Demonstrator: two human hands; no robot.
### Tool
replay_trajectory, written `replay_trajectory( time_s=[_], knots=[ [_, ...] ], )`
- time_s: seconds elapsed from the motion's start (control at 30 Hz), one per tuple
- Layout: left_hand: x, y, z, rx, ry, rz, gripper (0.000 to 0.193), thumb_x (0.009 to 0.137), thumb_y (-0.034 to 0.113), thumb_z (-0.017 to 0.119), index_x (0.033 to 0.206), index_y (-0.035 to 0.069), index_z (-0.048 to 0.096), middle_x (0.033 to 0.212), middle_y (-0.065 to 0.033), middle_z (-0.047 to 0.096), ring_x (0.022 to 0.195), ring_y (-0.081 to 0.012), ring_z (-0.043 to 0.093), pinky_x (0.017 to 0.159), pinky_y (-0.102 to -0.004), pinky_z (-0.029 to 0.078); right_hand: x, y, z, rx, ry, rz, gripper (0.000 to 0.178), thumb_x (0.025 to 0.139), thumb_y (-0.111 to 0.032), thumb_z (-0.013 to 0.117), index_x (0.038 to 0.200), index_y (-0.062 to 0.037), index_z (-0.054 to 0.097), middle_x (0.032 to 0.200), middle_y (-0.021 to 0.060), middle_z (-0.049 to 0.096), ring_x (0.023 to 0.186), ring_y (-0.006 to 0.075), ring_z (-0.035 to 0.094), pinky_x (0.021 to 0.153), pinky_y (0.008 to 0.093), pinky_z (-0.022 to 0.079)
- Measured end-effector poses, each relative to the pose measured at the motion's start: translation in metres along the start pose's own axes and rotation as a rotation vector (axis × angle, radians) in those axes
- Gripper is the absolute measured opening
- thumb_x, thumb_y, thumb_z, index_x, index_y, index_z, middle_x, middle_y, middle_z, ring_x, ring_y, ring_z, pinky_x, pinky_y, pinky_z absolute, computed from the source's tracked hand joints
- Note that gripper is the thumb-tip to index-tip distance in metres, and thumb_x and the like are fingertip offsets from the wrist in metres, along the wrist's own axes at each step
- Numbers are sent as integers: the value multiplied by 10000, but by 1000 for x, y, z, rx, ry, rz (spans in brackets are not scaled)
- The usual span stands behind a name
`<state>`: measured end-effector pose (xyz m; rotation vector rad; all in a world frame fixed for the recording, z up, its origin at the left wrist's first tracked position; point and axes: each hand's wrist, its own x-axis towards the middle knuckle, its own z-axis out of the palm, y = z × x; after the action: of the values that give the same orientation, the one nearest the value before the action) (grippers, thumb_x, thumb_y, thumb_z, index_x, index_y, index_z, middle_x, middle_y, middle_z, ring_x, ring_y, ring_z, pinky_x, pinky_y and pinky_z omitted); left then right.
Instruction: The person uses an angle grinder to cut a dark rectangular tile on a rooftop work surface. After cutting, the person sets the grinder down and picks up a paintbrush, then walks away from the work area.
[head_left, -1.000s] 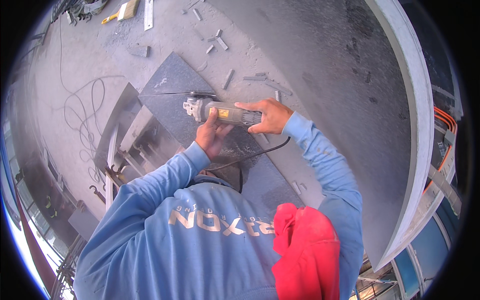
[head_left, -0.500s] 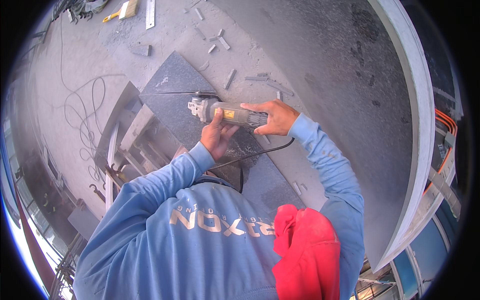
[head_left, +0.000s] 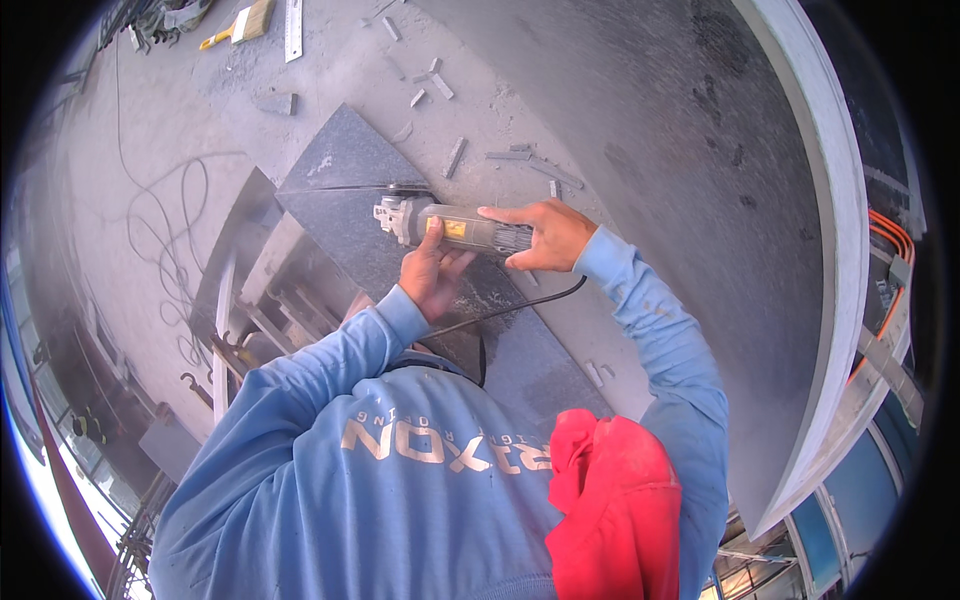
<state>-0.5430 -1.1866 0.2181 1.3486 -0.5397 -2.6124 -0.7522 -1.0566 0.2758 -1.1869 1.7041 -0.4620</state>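
Observation:
An angle grinder (head_left: 468, 229) lies level across a dark grey stone slab (head_left: 350, 150), its metal head to the left. My left hand (head_left: 433, 278) grips the body from below, thumb up against the yellow label. Around the rear end of the tool curls my right hand (head_left: 555, 235), its index finger stretched along the casing. The disc (head_left: 408, 188) sits on the far side of the head, at the slab's surface. From it a thin straight line (head_left: 330, 187) runs left across the slab to its edge. A black cord (head_left: 545, 298) trails from the rear, curving back under my arms.
Several narrow stone offcuts (head_left: 455, 158) lie on the dusty floor beyond the slab. A yellow-handled brush (head_left: 240, 25) and a metal ruler (head_left: 293, 30) are at the far left. Loops of cable (head_left: 190, 220) spread on the left floor. A large dark panel (head_left: 690, 200) with a pale edge stands right.
The whole view has shifted very slightly, with the floor things a little further left. Both hands keep the same grip, and the grinder's place on the slab looks almost unchanged.

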Motion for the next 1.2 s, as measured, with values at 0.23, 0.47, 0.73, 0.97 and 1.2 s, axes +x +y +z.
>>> replay_trajectory(
  time_s=[0.23, 0.47, 0.73, 0.97, 1.2],
  knots=[
    [-2, 3, 0, 13, 12, 32, 640, 1045, 439, 641, 1467, 8, 430, 1442, -170, 515, 1384, -311, 504, 1223, -498, 420, 6, 7, 1, 32, 18, -77, 857, 767, -213, 829, 1560, -299, 517, 817, 152, 755, 604, 199, 690, 681, 357, 594],
    [0, 0, 3, -9, 30, -6, 614, 1033, 416, 670, 1425, -18, 481, 1395, -185, 589, 1345, -332, 557, 1187, -508, 451, -3, -1, 0, 73, -5, 40, 827, 764, -235, 803, 1546, -289, 538, 720, 141, 722, 646, 246, 719, 722, 378, 606],
    [-1, 4, 0, 1, 34, 13, 618, 1035, 417, 665, 1433, -16, 475, 1425, -190, 569, 1374, -329, 530, 1199, -508, 439, 3, 3, 4, 52, 33, -47, 814, 769, -225, 790, 1542, -281, 541, 727, 137, 730, 654, 255, 726, 729, 385, 611],
    [0, 3, 2, -6, -1, -32, 616, 1047, 426, 641, 1439, -18, 470, 1414, -188, 573, 1368, -323, 532, 1202, -508, 433, -3, -2, 2, 58, -7, 41, 826, 782, -226, 778, 1563, -262, 512, 736, 143, 734, 658, 252, 732, 742, 383, 617],
    [2, 2, -2, 4, 49, -14, 631, 1039, 434, 652, 1438, -20, 472, 1408, -188, 583, 1356, -325, 545, 1206, -511, 425, 0, 4, 4, 18, 16, -32, 840, 781, -208, 812, 1564, -262, 513, 848, 170, 752, 639, 235, 699, 721, 373, 595]
  ],
)
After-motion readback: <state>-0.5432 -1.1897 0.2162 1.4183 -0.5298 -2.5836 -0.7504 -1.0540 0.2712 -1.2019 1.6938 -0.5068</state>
